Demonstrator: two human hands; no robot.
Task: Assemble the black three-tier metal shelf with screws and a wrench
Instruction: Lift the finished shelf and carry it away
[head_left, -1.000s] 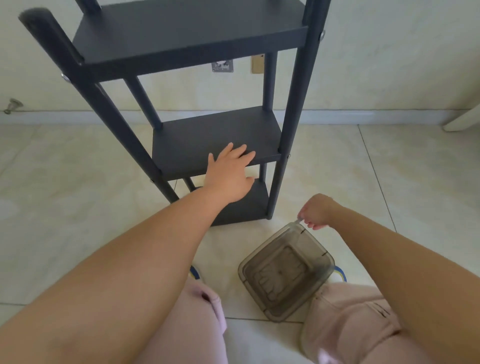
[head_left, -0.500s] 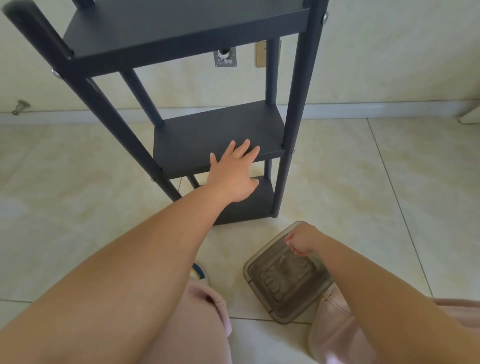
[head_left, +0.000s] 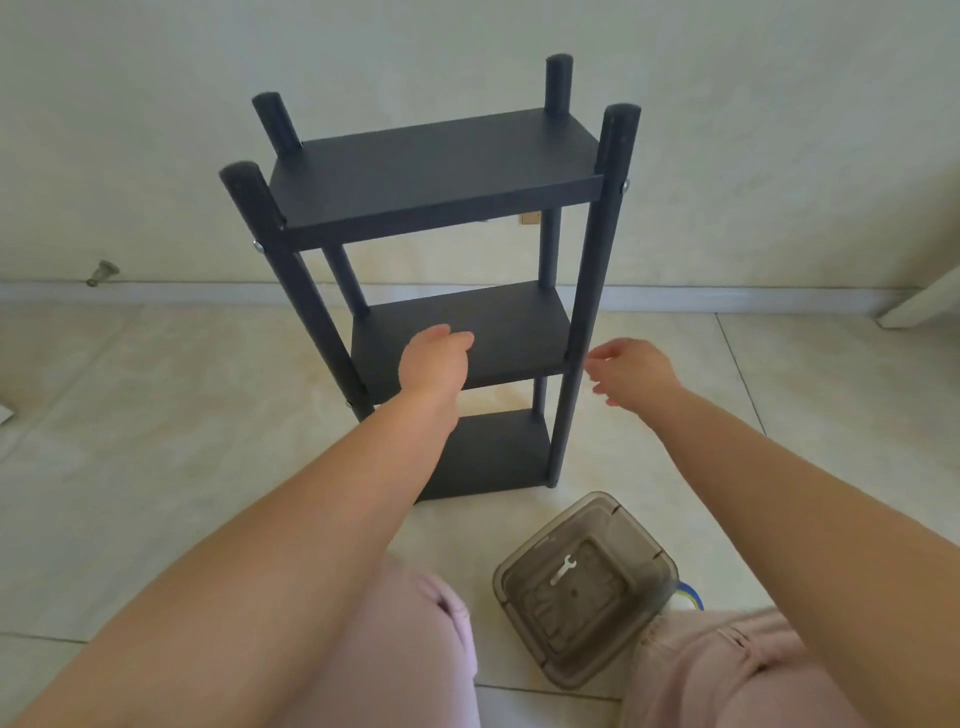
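Black shelf (head_left: 441, 176) upright, long axis vertical, posts upward.

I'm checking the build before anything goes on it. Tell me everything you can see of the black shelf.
The black shelf stands upright on the tiled floor near the wall. It has three flat matte boards, top, middle and bottom, held between four round dark posts that rise above the top board. Silver screw heads show on the front posts at board level. The left hand rests at the middle board's front edge; the right hand hovers open beside the front right post, apart from it.
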